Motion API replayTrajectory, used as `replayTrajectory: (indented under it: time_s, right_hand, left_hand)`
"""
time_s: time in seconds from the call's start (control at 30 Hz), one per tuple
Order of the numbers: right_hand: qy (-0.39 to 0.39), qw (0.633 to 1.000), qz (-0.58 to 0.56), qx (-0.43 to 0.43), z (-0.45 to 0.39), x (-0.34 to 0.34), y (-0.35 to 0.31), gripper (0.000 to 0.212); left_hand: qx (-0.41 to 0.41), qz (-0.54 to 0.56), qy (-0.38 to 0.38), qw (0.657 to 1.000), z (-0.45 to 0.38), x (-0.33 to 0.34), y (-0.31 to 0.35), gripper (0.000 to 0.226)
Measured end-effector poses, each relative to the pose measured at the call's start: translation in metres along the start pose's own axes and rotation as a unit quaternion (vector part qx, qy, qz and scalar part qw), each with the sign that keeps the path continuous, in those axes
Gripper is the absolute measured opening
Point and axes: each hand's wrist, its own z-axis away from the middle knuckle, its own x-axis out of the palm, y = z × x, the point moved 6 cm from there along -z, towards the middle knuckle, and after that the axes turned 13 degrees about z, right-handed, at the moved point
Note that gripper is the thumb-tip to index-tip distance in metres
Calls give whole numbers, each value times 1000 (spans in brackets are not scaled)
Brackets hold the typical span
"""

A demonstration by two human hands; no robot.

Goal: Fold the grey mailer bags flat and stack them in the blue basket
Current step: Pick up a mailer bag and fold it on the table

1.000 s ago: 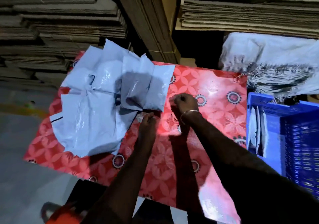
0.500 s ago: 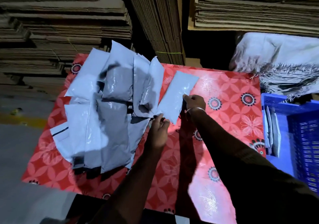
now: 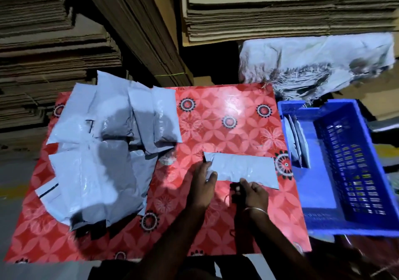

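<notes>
We're looking at flattened cardboard stacks [image 3: 54, 48] towering behind a table [image 3: 226, 111] wearing a glossy red flowered cover, light glaring off it, grey floor [image 3: 13, 184] showing at left.

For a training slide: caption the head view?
Both hands flatten one grey mailer between pile and blue basket.

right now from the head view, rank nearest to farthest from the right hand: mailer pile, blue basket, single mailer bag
1. Single mailer bag: touching the right hand, just above it.
2. Blue basket: off to its right.
3. Mailer pile: far left, beyond the left hand.
</notes>
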Motion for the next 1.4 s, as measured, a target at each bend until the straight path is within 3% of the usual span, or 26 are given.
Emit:
replayTrajectory:
  time_s: [0.13, 0.27, 0.33, 0.4, 0.5, 0.57, 0.6, 0.67, 0.77, 0.97, 1.4]
  right_hand:
    - [-14, 999, -38, 3, 15, -25, 16, 31]
    - [-37, 999, -14, 3, 28, -41, 19, 30]
    - [-46, 997, 53, -12, 38, -51, 13, 31]
    - [-34, 976, 184, -116, 48, -63, -10, 32]
    - [3, 896, 310, -319, 58, -67, -55, 28]
    - [6, 800, 410, -438, 52, -56, -71, 17]
    - [-5, 747, 461, -480, 45, -47, -73, 24]
    - [-25, 662, 541, -517, 27, -32, -70, 40]
    - [-52, 600, 635, -484, 5, -20, -62, 58]
    - [-59, 554, 695, -454, -12, -20, -45, 61]
    - [-56, 536, 718, -439, -25, -12, -46, 63]
  left_hand:
    - [4, -30, -1, 1000, 28, 6, -7, 34]
    - [47, -95, 21, 994, 41, 3, -12, 49]
    - [86, -126, 37, 988, 46, 0, -6, 42]
    - [130, -138, 56, 980, 52, 0, 3, 29]
    - [197, -150, 39, 968, 61, 15, 23, 33]
    - [239, -217, -15, 946, 64, 35, 31, 40]
    - [235, -249, -49, 938, 63, 45, 31, 46]
    - [197, -315, -113, 921, 57, 62, 26, 59]
    - [130, -402, -167, 891, 44, 72, 12, 76]
    - [128, -472, -194, 851, 36, 71, -10, 62]
    - [100, -498, -221, 833, 22, 77, -5, 86]
